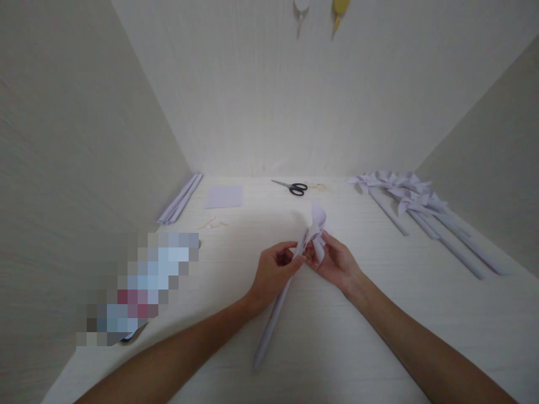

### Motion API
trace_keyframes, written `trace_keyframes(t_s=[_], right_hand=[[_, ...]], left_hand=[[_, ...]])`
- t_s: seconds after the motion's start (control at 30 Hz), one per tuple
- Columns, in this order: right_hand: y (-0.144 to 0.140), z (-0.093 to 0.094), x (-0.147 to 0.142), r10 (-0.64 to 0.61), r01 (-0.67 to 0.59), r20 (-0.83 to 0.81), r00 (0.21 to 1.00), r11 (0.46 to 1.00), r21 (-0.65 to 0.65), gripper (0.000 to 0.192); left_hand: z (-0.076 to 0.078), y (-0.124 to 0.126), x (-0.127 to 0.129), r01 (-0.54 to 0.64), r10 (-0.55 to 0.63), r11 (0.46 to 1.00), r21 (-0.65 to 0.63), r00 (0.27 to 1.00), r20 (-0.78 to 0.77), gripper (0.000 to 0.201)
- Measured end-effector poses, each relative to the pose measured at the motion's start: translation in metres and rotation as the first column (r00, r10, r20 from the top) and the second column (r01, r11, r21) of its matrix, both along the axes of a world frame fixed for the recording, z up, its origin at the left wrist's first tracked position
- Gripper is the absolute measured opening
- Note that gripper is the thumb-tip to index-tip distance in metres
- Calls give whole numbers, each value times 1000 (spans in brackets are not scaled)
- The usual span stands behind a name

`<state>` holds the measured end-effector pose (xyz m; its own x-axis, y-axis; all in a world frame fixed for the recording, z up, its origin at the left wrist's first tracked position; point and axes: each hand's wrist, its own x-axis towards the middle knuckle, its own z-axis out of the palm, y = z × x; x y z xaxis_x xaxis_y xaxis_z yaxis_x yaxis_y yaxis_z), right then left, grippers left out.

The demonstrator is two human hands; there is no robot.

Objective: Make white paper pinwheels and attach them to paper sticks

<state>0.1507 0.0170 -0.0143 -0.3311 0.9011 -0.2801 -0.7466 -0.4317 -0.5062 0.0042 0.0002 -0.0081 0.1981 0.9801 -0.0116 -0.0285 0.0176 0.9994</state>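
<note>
At the middle of the white wooden table (379,336), the left hand (273,273) pinches the pale lilac paper pinwheel (316,230) at its rolled paper stick (273,314); the right hand (337,264) closes fingers on the folded blades. Black scissors (295,187) lie behind.

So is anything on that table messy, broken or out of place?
Nothing stands out. Both hands hold a paper pinwheel; finished pinwheels lie in a row at right, scissors and a paper square lie behind.
</note>
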Motion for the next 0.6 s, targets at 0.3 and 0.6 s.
trace_keyframes(t_s=[0.3, 0.6], right_hand=[[-1, 1, -3, -59, 58, 81, 995, 998, 20, 4], [-5, 10, -14, -142, 114, 130, 981, 972, 204, 14]], left_hand=[[0, -1, 0, -6, 7, 1000, -28, 1000, 19, 34], [3, -2, -1, 2, -3, 999, 53, 1000, 2, 20]])
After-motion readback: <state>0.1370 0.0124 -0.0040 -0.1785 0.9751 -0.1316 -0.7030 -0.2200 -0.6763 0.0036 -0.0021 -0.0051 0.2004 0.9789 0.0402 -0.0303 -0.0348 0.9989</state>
